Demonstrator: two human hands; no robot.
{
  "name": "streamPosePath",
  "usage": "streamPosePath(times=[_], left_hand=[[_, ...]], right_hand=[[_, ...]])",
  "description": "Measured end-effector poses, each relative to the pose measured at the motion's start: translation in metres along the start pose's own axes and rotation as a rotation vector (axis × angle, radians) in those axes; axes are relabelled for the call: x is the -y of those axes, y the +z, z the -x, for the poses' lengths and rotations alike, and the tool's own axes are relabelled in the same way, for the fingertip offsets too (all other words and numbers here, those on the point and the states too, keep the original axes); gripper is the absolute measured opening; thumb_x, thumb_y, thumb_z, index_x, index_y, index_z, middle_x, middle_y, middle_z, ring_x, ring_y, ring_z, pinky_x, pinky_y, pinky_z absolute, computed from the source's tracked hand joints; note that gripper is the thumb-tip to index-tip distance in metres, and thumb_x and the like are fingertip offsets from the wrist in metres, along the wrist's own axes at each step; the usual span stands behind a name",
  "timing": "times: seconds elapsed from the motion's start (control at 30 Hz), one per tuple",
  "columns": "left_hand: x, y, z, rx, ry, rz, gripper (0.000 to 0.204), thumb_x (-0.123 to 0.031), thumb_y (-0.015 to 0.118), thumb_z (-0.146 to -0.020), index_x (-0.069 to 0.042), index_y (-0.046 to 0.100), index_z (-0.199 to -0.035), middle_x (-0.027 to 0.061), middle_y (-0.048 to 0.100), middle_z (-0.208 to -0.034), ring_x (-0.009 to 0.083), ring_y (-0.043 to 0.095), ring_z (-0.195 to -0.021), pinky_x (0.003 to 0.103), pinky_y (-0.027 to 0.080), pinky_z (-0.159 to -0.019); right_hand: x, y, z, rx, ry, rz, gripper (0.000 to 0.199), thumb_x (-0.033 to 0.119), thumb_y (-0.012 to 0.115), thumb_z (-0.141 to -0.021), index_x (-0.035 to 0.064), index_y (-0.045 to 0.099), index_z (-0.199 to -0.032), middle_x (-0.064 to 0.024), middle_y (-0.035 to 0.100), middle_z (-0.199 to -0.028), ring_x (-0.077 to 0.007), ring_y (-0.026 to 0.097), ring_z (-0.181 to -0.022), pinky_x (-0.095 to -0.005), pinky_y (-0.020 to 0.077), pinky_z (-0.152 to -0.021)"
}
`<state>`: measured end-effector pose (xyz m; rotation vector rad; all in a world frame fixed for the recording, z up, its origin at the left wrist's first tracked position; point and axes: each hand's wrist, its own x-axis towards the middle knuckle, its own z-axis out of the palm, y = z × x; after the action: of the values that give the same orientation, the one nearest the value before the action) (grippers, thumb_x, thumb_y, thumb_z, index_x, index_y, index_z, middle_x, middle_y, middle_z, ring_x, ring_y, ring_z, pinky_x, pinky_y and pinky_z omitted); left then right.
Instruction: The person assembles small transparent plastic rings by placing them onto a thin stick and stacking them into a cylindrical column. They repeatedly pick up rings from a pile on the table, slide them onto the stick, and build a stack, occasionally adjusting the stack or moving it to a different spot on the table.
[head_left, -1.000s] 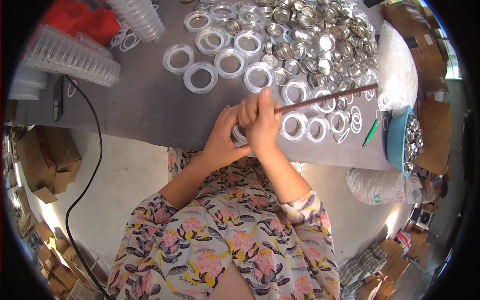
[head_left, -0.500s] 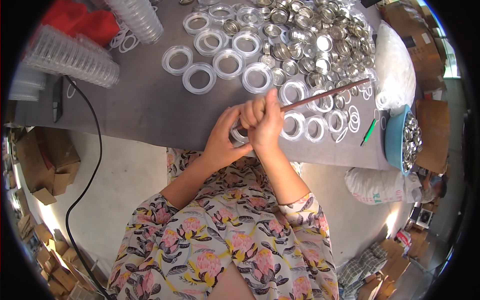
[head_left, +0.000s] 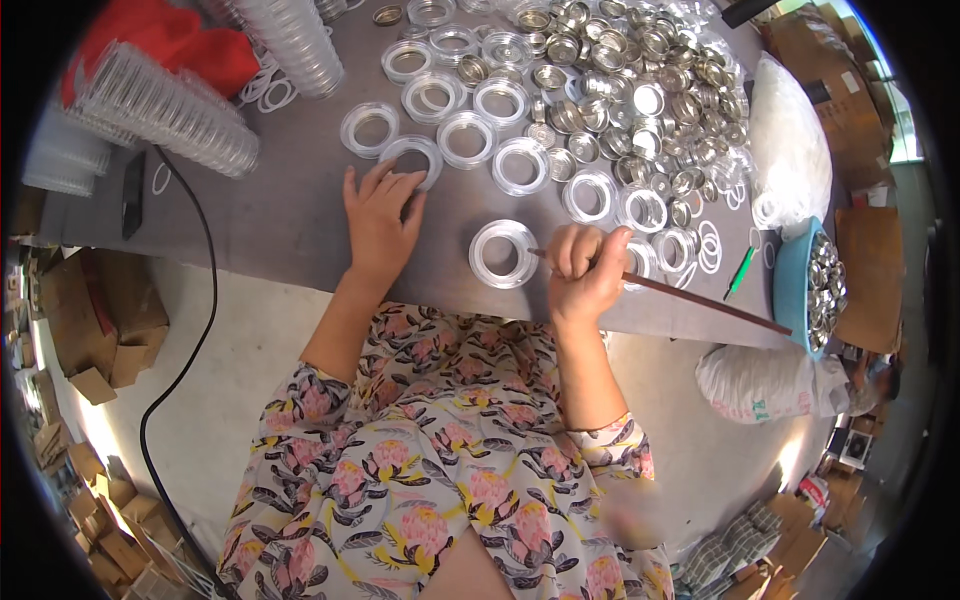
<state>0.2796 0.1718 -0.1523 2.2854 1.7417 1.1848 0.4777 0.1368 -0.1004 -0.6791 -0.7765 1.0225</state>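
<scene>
My right hand [head_left: 588,272] is closed round a thin dark-brown rod [head_left: 710,302]. The rod's short end pokes out left of my fist, close to the right rim of a clear plastic ring [head_left: 481,254] lying flat near the table's front edge. Its long end slants down to the right, toward a blue basin. Further left, my left hand [head_left: 385,228] has its fingers apart, the fingertips at the near edge of another clear ring [head_left: 432,160]. Whether they touch or grip that ring I cannot tell. Several similar clear rings lie beyond and to the right.
A heap of small silver metal cups [head_left: 640,75] covers the back right. The blue basin [head_left: 790,285], full of metal parts, stands at the right edge. Stacks of clear plastic pieces [head_left: 165,105] lie at the left by a black cable [head_left: 205,225]. A green tool [head_left: 740,272] lies right.
My hands have parted: the left moved left to another ring, the right moved right with the rod, now slanting downward. The ring formerly between my hands lies released on the table.
</scene>
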Motion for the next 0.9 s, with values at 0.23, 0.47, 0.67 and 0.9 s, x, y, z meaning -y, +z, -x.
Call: streamPosePath(times=[0.23,0.47,0.67,0.9], left_hand=[[-0.063,-0.033,0.004,0.297,0.312,0.278,0.02,-0.01,0.066,-0.075,-0.013,0.064,-0.095,0.0002,0.064,-0.091,0.0186,0.055,-0.104,0.051,0.019,-0.107],[-0.068,-0.031,0.007,0.425,0.4,0.353,0.044,-0.02,0.075,-0.067,-0.013,0.06,-0.108,0.0029,0.057,-0.104,0.0221,0.052,-0.107,0.052,0.025,-0.104],[-0.073,-0.003,0.014,0.385,-0.065,0.755,0.079,-0.019,0.08,-0.059,-0.006,0.043,-0.128,0.0122,0.048,-0.12,0.0269,0.047,-0.114,0.038,0.034,-0.099],[-0.069,0.01,0.02,0.398,-0.13,0.823,0.077,-0.02,0.08,-0.058,-0.005,0.044,-0.125,0.0131,0.05,-0.118,0.0307,0.048,-0.11,0.041,0.036,-0.095]], right_hand=[[0.022,-0.011,-0.002,-0.019,-0.075,0.083,0.06,0.04,0.023,-0.099,0.0128,0.024,-0.046,0.0006,0.027,-0.042,-0.0119,0.023,-0.041,-0.0255,0.0187,-0.04],[0.036,-0.002,-0.001,0.142,0.017,-0.069,0.06,0.043,0.021,-0.099,0.0127,0.027,-0.047,0.0,0.029,-0.042,-0.0121,0.023,-0.042,-0.0251,0.02,-0.042],[0.015,0.003,0.012,0.101,0.357,-0.147,0.059,0.042,0.026,-0.099,0.0121,0.027,-0.047,0.0003,0.028,-0.043,-0.0103,0.022,-0.041,-0.0251,0.0177,-0.039],[-0.008,0.027,-0.007,0.148,0.343,-0.007,0.06,0.043,0.028,-0.098,0.013,0.026,-0.046,0.0006,0.025,-0.042,-0.0117,0.02,-0.039,-0.0269,0.017,-0.038]])
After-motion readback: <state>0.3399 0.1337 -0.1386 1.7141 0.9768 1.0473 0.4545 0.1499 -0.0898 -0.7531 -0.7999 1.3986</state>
